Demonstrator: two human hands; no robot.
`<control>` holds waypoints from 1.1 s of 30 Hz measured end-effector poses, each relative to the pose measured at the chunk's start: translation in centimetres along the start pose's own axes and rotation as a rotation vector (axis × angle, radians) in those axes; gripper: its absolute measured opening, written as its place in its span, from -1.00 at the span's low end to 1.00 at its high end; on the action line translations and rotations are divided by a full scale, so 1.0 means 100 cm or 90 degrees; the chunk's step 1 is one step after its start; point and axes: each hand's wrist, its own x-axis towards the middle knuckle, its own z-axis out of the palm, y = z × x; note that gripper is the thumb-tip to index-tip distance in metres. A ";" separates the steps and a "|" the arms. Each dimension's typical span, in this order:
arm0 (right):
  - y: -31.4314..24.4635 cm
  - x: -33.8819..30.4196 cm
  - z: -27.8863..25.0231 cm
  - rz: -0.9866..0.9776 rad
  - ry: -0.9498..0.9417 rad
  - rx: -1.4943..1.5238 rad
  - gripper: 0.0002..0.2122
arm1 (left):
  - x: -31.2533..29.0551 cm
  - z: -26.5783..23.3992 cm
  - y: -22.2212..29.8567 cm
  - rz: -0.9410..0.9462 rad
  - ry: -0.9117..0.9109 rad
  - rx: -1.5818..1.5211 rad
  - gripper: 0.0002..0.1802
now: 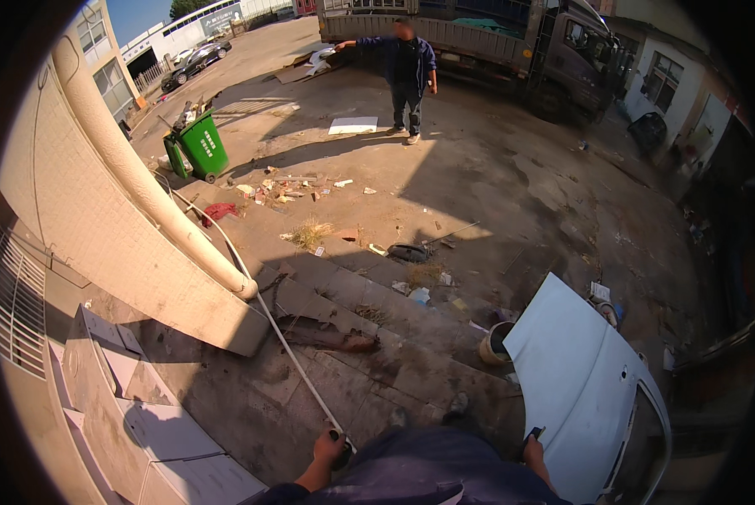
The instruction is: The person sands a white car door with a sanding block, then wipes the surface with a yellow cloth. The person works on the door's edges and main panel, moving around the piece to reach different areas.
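Hose, one, white and thin, running from the left hand at the bottom of the view up across the paved steps, passing beside the thick cream pipe on the tiled wall and curving on toward the green bin. Left hand closing around the near end of the hose, fingers wrapping a dark fitting there. Right hand gripping one small dark object, its kind too small to tell, just beside the white car hood. Hood lying tilted on the ground at the right, one only, covering part of a tan bucket. Two shoe tips showing above the dark clothing at the lower edge. One other person standing well apart in the sun, one arm pointing out sideways, next to one flat white board on the ground. One truck parking behind that person. Scraps of litter lying scattered between the bin and the steps. White flat panels stacking at the lower left, exact count hard to tell.
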 end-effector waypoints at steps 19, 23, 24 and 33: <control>-0.095 0.091 -0.019 0.008 -0.165 0.096 -0.32 | -0.063 0.025 -0.023 -0.221 -0.021 -0.066 -0.26; -0.146 0.123 -0.010 0.011 -0.183 0.226 -0.34 | -0.065 0.028 -0.015 -0.226 -0.059 -0.069 -0.19; -0.158 0.129 -0.007 -0.006 -0.179 0.234 -0.33 | -0.064 0.025 -0.006 -0.231 -0.066 -0.075 -0.19; -0.239 0.124 0.008 0.025 -0.270 0.351 -0.27 | 0.070 -0.146 0.167 0.002 0.150 -0.121 -0.47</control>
